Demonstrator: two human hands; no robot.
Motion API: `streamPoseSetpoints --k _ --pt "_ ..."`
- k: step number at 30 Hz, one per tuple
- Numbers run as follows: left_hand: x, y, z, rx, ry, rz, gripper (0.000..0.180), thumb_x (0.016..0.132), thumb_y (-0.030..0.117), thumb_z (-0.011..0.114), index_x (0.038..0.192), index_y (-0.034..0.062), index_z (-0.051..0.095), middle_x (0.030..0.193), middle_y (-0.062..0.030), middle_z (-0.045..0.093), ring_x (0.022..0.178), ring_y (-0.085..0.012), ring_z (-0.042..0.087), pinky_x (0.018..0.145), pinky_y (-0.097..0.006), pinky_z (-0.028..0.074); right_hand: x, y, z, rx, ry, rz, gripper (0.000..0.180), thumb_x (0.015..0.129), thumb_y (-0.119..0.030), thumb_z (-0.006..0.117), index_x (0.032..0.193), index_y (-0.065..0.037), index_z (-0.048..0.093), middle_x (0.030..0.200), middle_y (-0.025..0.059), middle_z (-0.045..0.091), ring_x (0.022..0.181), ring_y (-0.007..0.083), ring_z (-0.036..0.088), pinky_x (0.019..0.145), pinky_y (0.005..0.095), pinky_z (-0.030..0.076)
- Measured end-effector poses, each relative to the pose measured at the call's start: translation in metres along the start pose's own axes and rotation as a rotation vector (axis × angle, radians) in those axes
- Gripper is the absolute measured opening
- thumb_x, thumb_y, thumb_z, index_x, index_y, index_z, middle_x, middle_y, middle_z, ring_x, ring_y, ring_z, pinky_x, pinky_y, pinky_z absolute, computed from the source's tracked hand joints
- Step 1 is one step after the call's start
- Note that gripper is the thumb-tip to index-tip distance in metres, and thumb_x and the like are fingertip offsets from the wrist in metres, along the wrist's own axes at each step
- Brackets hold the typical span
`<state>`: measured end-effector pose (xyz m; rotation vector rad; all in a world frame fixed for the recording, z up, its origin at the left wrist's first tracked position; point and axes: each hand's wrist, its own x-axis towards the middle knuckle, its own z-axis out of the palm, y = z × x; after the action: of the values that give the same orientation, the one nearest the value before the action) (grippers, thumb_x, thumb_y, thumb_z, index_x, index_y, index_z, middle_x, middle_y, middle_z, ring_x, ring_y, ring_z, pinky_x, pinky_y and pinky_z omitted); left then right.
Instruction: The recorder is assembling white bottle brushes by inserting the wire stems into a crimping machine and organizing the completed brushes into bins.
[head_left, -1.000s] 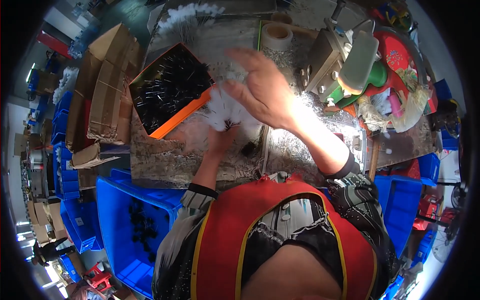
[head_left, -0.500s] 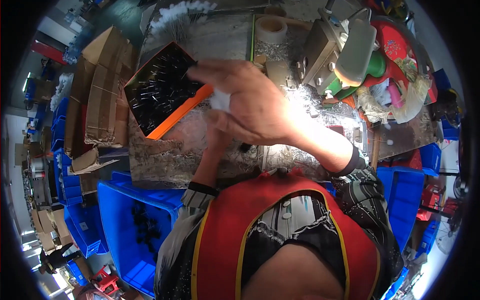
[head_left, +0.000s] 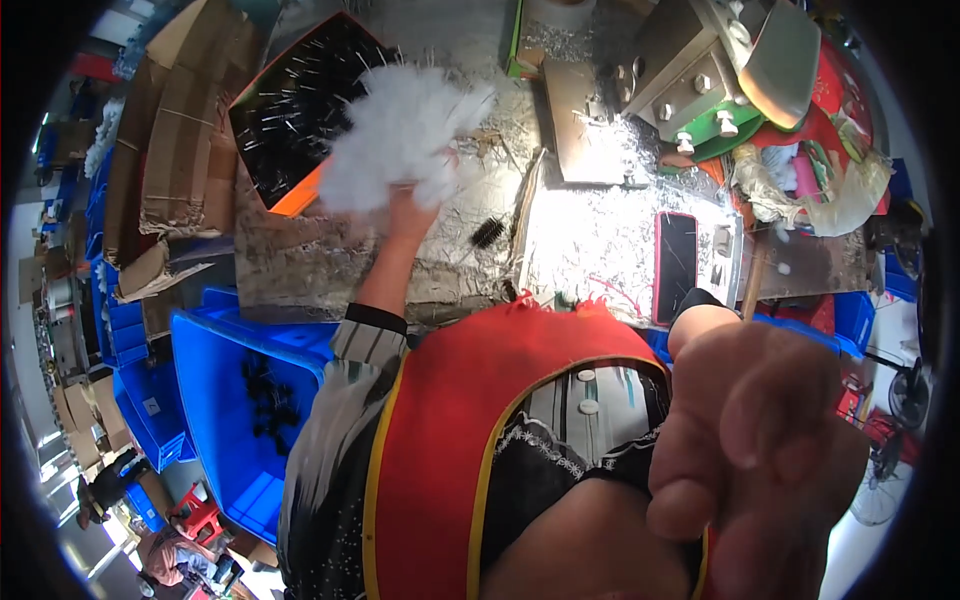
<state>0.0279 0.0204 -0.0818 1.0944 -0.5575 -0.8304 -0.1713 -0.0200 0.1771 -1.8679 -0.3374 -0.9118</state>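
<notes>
A large fluffy bunch of white bristles (head_left: 395, 135), seemingly tufts gathered together, sits at the end of my left forearm. My left hand (head_left: 408, 205) grips it from below; most of its fingers are hidden by the white fluff. Behind the bunch, partly covered, lies an orange-edged box (head_left: 297, 196) full of black bristle pieces with thin shiny wire stems (head_left: 300, 105). One small black brush (head_left: 488, 233) lies on the worktable. Raised at the lower right, close to the camera, my right hand (head_left: 755, 430) has its fingers curled in; whether anything is inside does not show.
On the worktable's right stand a grey metal machine (head_left: 680, 75) with bolts and a flat plate (head_left: 580, 125). A phone (head_left: 676, 268) lies under bright light. Cardboard boxes (head_left: 190, 130) are at the left. Below the table edge is a blue bin (head_left: 235, 420) with black pieces inside.
My right hand has left the spot above my left hand and come down to the right, close to the camera. The white bunch in my left hand is now uncovered. The view has shifted slightly.
</notes>
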Motion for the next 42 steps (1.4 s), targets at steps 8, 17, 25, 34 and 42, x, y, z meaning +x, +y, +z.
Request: streamPoseSetpoints --k 8,17,25,34,42 --pt "-0.009 0.041 0.027 0.509 0.070 0.006 0.011 0.079 0.015 0.058 0.082 0.0041 0.059 0.055 0.0032 0.048 0.045 -0.0037 0.043 0.042 -0.019 0.036 -0.012 0.000 0.008 0.078 -0.112 -0.087 0.037 0.063 -0.014 0.052 0.099 -0.005 0.056 0.103 0.0144 0.053 0.086 0.0272 0.052 0.076 0.0366 0.042" --pt "-0.027 0.107 0.015 0.957 -0.409 -0.631 0.029 0.073 0.018 0.061 0.093 -0.0010 0.054 0.064 -0.0010 0.053 0.049 -0.0074 0.046 0.045 -0.023 0.038 -0.034 0.115 0.019 -0.511 -0.372 0.066 0.012 0.063 -0.017 0.058 0.071 -0.008 0.058 0.118 0.0132 0.044 0.109 0.0286 0.040 0.090 0.0393 0.034" --pt "-0.029 0.143 -0.007 0.535 -0.469 -0.778 0.030 0.077 0.016 0.056 0.099 -0.0044 0.050 0.076 -0.0074 0.057 0.060 -0.0093 0.052 0.051 -0.021 0.040 -0.063 0.181 0.026 -0.829 -0.504 0.071 0.009 0.060 -0.015 0.057 0.058 -0.007 0.060 0.114 0.0112 0.048 0.108 0.0283 0.042 0.091 0.0400 0.032" --pt "-0.044 0.057 0.032 -0.059 0.017 -0.186 0.028 0.085 0.015 0.047 0.111 0.0031 0.047 0.120 -0.0115 0.039 0.106 -0.0199 0.044 0.089 -0.031 0.038 -0.042 0.175 0.029 -0.863 -0.287 0.183 0.016 0.062 -0.013 0.054 0.068 -0.002 0.063 0.105 0.0109 0.052 0.101 0.0265 0.046 0.086 0.0365 0.035" --pt "-0.008 0.073 0.070 -0.364 0.204 -0.152 0.031 0.079 0.021 0.060 0.103 0.0050 0.050 0.099 -0.0060 0.054 0.091 -0.0136 0.051 0.074 -0.028 0.044 -0.021 0.131 0.004 -0.966 -0.324 0.199 0.027 0.063 -0.020 0.059 0.074 0.004 0.061 0.108 0.0215 0.048 0.101 0.0322 0.044 0.086 0.0380 0.036"
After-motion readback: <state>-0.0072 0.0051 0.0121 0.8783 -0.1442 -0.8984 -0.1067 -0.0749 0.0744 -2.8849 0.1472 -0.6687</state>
